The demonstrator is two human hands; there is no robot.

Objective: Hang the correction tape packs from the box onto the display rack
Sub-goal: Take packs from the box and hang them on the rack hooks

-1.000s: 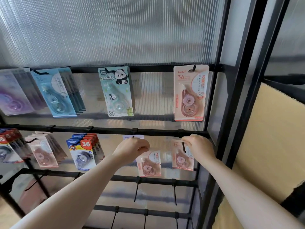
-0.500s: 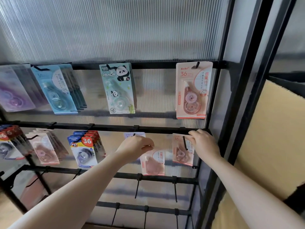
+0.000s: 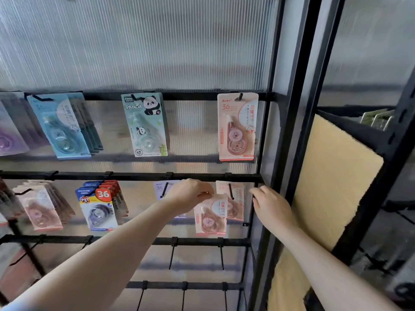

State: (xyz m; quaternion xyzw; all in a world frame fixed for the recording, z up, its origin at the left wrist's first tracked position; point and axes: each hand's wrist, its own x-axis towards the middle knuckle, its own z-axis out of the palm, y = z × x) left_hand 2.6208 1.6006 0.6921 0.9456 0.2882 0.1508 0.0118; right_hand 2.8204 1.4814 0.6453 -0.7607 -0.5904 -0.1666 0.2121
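My left hand [image 3: 190, 195] pinches the top of a pink correction tape pack [image 3: 210, 218], held just left of and overlapping a pink pack [image 3: 234, 204] that hangs on a black hook [image 3: 231, 191] under the rack's second bar [image 3: 134, 176]. My right hand [image 3: 270, 206] is to the right of that hanging pack, by the rack's right upright, fingers loosely curled and holding nothing. A pale lilac pack [image 3: 160, 189] hangs on the hook behind my left hand. The box is out of view.
On the top bar hang a pink pack [image 3: 237, 129], a panda pack [image 3: 144, 124] and several blue packs [image 3: 60, 126]. Red-and-blue "36" packs [image 3: 98, 207] and pink packs [image 3: 40, 207] hang lower left. Bare hooks [image 3: 221, 254] jut out below. A yellow board [image 3: 332, 180] stands to the right.
My right hand has come off the hanging pink pack and drawn to the right. My left hand has brought its pink pack closer to that pack's hook.
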